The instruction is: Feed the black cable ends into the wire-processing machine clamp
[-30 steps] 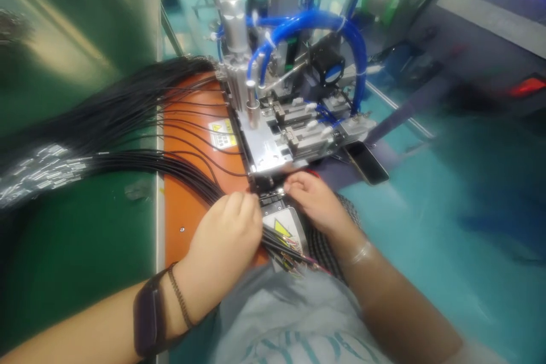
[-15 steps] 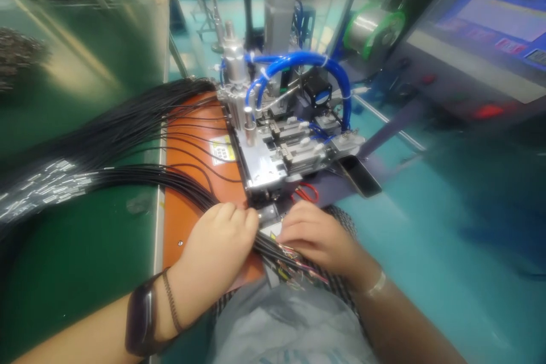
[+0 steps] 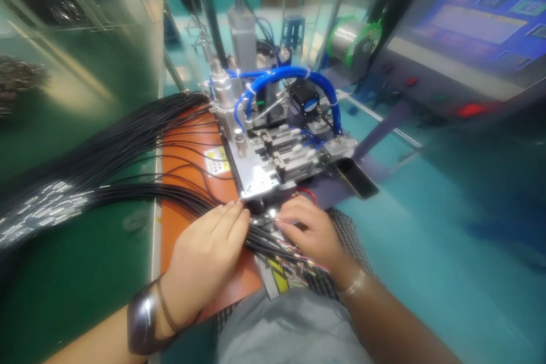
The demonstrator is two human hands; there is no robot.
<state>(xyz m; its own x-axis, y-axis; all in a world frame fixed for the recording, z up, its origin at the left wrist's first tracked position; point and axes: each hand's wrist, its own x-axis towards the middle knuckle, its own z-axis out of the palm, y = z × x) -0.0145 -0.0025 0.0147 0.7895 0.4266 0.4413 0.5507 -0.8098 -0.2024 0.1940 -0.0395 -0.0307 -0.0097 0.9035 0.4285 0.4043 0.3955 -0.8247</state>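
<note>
The bundle of cables (image 3: pixel 183 194) comes in over the left edge of the orange board (image 3: pixel 239 290), runs under the left hand (image 3: pixel 209 239) and juts past the right edge, near the front corner, its stripped wire ends (image 3: pixel 307 264) fanned out. The left hand's fingers lie together and bent over the bundle; their tips are hidden, so I cannot tell whether they clasp it. The right hand (image 3: pixel 309 230) has its fingertips drawn together just above the wire ends; what they pinch, if anything, I cannot tell. Along the board's right edge stands the machine (image 3: pixel 258 176), with blue hoses (image 3: pixel 294 72) arching above it and a phone (image 3: pixel 356 177) beside it. Thin single cords (image 3: pixel 187 144) cross the board near a label (image 3: pixel 216 160). Farther right are a wire spool (image 3: pixel 354 40) and a lit screen (image 3: pixel 478 25).
</note>
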